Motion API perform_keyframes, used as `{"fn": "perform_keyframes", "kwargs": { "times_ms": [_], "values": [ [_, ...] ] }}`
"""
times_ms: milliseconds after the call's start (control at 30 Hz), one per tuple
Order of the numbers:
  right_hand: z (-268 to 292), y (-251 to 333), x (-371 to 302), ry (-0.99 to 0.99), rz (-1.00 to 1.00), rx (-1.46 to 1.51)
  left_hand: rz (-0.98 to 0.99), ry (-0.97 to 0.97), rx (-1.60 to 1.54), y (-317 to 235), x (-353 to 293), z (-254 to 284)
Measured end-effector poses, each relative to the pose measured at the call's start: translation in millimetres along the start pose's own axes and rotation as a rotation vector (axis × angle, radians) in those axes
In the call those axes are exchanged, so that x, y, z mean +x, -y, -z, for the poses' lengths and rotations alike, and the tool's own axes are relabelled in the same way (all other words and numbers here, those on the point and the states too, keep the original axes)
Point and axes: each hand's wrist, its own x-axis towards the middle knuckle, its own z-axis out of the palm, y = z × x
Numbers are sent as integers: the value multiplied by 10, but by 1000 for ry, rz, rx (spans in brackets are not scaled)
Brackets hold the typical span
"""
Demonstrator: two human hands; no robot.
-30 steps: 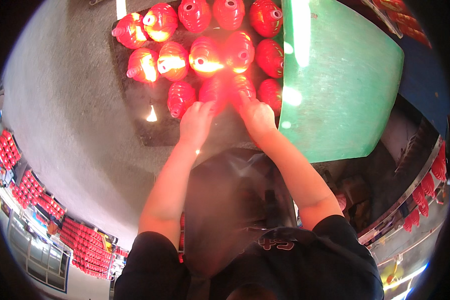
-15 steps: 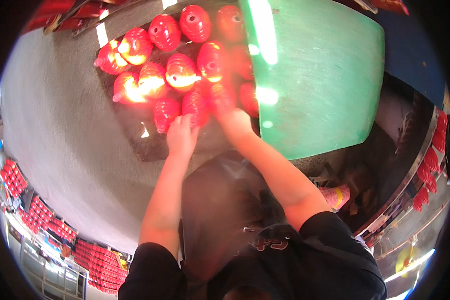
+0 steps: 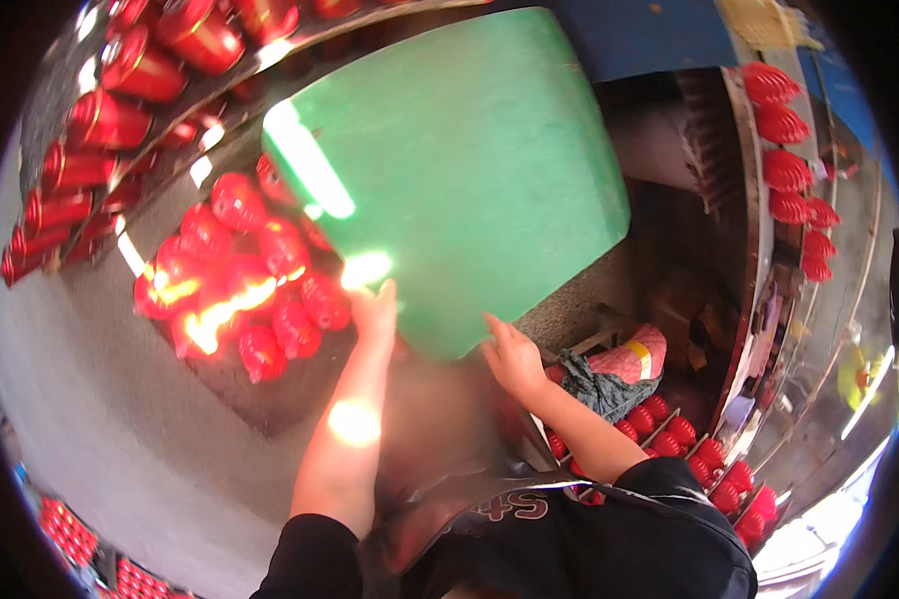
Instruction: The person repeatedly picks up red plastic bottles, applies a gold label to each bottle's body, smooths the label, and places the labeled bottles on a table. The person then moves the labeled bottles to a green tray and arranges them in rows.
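A large green board [image 3: 469, 170] with a curved outline fills the upper middle. My left hand [image 3: 374, 317] is at its lower left edge, between the board and a cluster of ribbed red lantern-shaped pieces [image 3: 295, 327]. Its fingers look apart, and nothing shows in them. My right hand [image 3: 514, 361] is beside the lower right edge of the board, with the index finger stretched out and nothing visible in its grasp. Whether either hand touches the board is hard to see. Some red pieces at the back are partly hidden by the board.
The red pieces rest on a dark panel [image 3: 255, 404] on a grey surface [image 3: 120, 419]. Glossy red cylinders [image 3: 105, 122] line a rack at the upper left. More red ribbed pieces [image 3: 787, 172] stand along the right. A pink bundle [image 3: 624, 356] lies near my right forearm.
Both hands have left the red pieces they were at. My view has turned right, so the board now sits nearer the middle, with a hand at each side of its lower end.
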Motion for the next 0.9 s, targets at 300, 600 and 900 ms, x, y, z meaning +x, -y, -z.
{"fn": "perform_keyframes", "kwargs": {
  "times_ms": [300,600,900],
  "values": [
    [867,-245,-690,-69,-59,142,132,188,-233,-821,-481,224],
    [2655,473,-1107,-123,96,129,-128,856,-197,-3056,-2030,-817],
    [3969,-1226,-506,-755,-176,-251,-354,1018,-134,-3722,-3204,-2488]
  ]
}}
